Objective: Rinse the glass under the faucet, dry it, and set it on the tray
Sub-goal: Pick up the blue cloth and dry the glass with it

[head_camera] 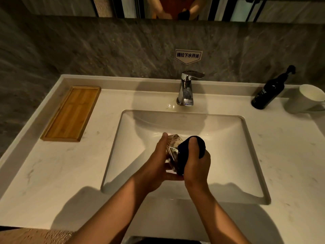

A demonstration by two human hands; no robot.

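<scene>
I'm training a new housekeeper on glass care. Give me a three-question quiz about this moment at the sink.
1. True or false: water is running from the faucet.
2. Which hand presses the dark cloth against the glass?
A. left hand
B. right hand
C. neither
3. Fill in: the wooden tray lies on the counter to the ____ of the sink.

Key:
1. False; no stream shows.
2. B; the left hand holds the glass over the basin.
3. Left. The tray holds nothing yet.
</scene>
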